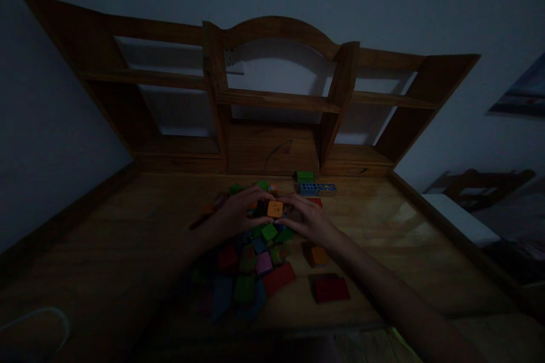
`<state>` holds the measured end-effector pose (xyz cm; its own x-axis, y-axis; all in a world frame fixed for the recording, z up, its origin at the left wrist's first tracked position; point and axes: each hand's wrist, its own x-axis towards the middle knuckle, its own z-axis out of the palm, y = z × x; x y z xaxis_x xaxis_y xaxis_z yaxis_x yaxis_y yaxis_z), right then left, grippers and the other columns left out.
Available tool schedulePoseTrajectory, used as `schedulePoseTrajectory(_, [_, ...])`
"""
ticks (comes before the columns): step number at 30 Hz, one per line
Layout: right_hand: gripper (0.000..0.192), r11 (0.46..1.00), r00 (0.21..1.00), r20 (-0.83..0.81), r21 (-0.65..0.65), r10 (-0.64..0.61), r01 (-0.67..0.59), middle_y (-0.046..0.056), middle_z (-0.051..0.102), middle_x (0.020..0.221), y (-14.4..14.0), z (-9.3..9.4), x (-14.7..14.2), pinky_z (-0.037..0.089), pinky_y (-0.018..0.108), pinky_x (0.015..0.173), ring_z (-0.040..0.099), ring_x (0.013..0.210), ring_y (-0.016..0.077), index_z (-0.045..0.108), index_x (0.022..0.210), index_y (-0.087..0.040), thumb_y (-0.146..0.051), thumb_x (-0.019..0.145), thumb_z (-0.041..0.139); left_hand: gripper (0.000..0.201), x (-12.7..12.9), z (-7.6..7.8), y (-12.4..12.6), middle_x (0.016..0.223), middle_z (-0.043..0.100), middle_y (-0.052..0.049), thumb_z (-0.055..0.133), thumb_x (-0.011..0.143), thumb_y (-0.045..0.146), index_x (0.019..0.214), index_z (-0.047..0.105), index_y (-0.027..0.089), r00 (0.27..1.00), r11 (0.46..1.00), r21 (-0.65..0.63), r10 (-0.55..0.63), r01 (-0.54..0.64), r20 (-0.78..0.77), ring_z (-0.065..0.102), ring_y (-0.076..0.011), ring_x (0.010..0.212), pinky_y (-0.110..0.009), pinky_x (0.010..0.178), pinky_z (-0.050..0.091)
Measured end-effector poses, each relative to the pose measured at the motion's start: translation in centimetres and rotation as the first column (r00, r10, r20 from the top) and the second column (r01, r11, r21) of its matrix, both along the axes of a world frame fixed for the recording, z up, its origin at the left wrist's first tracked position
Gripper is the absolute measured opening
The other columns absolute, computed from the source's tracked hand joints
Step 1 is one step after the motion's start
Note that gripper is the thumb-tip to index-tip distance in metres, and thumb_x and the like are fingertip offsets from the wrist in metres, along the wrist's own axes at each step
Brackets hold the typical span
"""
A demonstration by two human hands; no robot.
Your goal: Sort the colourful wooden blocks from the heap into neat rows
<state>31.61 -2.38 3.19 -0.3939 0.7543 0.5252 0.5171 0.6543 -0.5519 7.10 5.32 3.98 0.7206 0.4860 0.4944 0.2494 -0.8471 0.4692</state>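
Observation:
Between my two hands is an orange block (pixel 275 209) with a small dark marking on its face. My left hand (pixel 244 208) closes on its left side with thumb and fingers. From the other side, my right hand (pixel 307 218) also pinches it at the edge. Below lies a heap of coloured blocks, among them a green block (pixel 269 232), a pink block (pixel 264 263) and a red block (pixel 279 279). Part of the heap is hidden behind my left hand and forearm. The scene is dim.
A wooden shelf unit (pixel 279 100) rises at the desk's back. Before it sit a green block (pixel 305 177), a blue block (pixel 309 189) and a patterned block (pixel 327 189). An orange block (pixel 319 256) and a dark red block (pixel 331 289) lie near my right forearm.

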Motion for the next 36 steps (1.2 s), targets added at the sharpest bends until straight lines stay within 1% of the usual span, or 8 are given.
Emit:
schedulePoseTrajectory(4, [0.042,1.0,1.0,-0.01,-0.008,-0.023,0.023,0.007,0.069,0.12,0.1,-0.6,0.0,0.055,0.035,0.092,0.068,0.105,0.0216,0.058,0.13,-0.027,-0.044,0.094,0.072,0.036,0.2,0.0,0.0,0.119,0.069,-0.006,0.075,0.09,0.039,0.121,0.063,0.026,1.0,1.0,-0.002,-0.017,0.017,-0.014,0.066,-0.0232,0.115,-0.038,0.101,0.053])
schedulePoseTrajectory(9, [0.035,0.991,0.991,-0.017,-0.018,-0.136,0.136,0.007,0.071,0.111,0.5,0.6,0.8,0.056,0.036,0.088,0.069,0.1,0.023,0.062,0.121,-0.025,-0.043,0.092,0.071,0.068,-1.0,0.6,1.4,0.141,0.061,-0.009,0.08,0.083,0.05,0.141,0.052,0.027,0.999,0.999,-0.033,0.021,-0.021,0.023,0.059,-0.0289,0.13,-0.045,0.11,0.048])
schedulePoseTrajectory(13, [0.032,0.968,0.968,0.003,-0.018,-0.251,0.251,0.005,0.072,0.103,-0.7,3.8,4.1,0.056,0.034,0.082,0.07,0.093,0.0223,0.066,0.113,-0.024,-0.041,0.087,0.075,0.043,-2.8,0.1,3.8,0.131,0.064,-0.008,0.062,0.096,0.049,0.132,0.06,0.025,0.981,0.982,-0.046,0.186,-0.184,0.059,0.061,-0.0269,0.122,-0.043,0.105,0.05])
schedulePoseTrajectory(16, [0.032,0.958,0.964,0.053,-0.11,-0.259,0.264,0.004,0.072,0.099,-3.4,5.0,6.9,0.057,0.033,0.078,0.069,0.086,0.0212,0.067,0.112,-0.024,-0.044,0.089,0.075,0.033,-3.6,-1.1,5.5,0.124,0.064,-0.008,0.049,0.103,0.043,0.121,0.066,0.022,0.979,0.98,-0.002,0.199,-0.199,0.049,0.062,-0.0241,0.118,-0.04,0.103,0.049])
schedulePoseTrajectory(19, [0.03,0.925,0.949,0.083,-0.213,-0.303,0.314,0.006,0.072,0.109,-7.2,4.0,8.4,0.057,0.035,0.081,0.069,0.092,0.0229,0.067,0.112,-0.026,-0.043,0.089,0.076,0.031,-3.6,-2.4,6.6,0.119,0.064,-0.009,0.047,0.104,0.039,0.116,0.068,0.021,0.983,0.983,0.032,0.179,-0.181,0.041,0.061,-0.0226,0.114,-0.038,0.101,0.05])
schedulePoseTrajectory(25, [0.028,0.814,0.927,0.034,-0.467,-0.373,0.344,0.006,0.072,0.117,-12.8,-0.1,8.6,0.059,0.041,0.088,0.07,0.105,0.0263,0.064,0.123,-0.03,-0.038,0.096,0.067,0.032,-3.3,-3.5,7.2,0.117,0.063,-0.008,0.046,0.103,0.04,0.114,0.07,0.022,0.986,0.986,0.044,0.162,-0.164,0.039,0.061,-0.022,0.113,-0.039,0.101,0.05])
schedulePoseTrajectory(29, [0.028,0.869,0.947,0.016,-0.395,-0.32,0.3,0.008,0.063,0.134,-13.6,-1.7,8.9,0.049,0.045,0.107,0.06,0.125,0.0271,0.065,0.123,-0.028,-0.031,0.095,0.069,0.034,-3.3,-3.0,6.6,0.117,0.064,-0.008,0.045,0.103,0.044,0.112,0.07,0.022,0.985,0.985,0.019,0.172,-0.173,0.021,0.061,-0.0221,0.113,-0.038,0.101,0.05])
schedulePoseTrajectory(36, [0.027,0.898,0.949,0.002,-0.325,-0.314,0.297,0.01,0.063,0.128,-12.8,-2.9,8.4,0.049,0.045,0.105,0.061,0.121,0.0263,0.067,0.119,-0.025,-0.032,0.093,0.072,0.035,-3.5,-2.5,6.3,0.115,0.067,-0.007,0.045,0.102,0.045,0.112,0.069,0.022,0.985,0.985,0.007,0.175,-0.175,-0.004,0.064,-0.0228,0.109,-0.036,0.095,0.051])
